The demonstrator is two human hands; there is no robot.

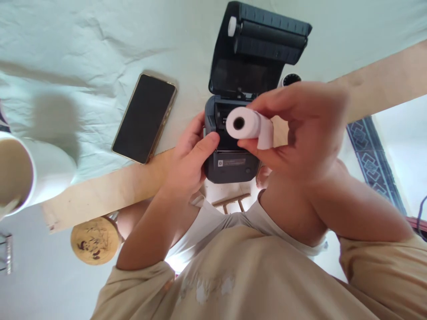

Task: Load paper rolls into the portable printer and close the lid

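Observation:
A black portable receipt printer [230, 171] is gripped at its left side by my left hand [195, 153], the thumb over its rim. Its hinged lid [247, 73] stands raised, showing a roller and a small white gear. My right hand [296, 129] pinches a white paper roll [243, 123] between thumb and fingers, over the printer's paper bay. The roll's dark core hole faces me, and a short loose end of paper hangs at its right. Part of the bay is hidden behind the roll and my right hand.
A smartphone [145, 118] with a dark screen lies on the pale green cloth [100, 53] to the left. At the far left is a white cup [50, 169]. A bare wooden table edge [133, 186] runs below the cloth. A round wooden stool [95, 241] stands on the floor.

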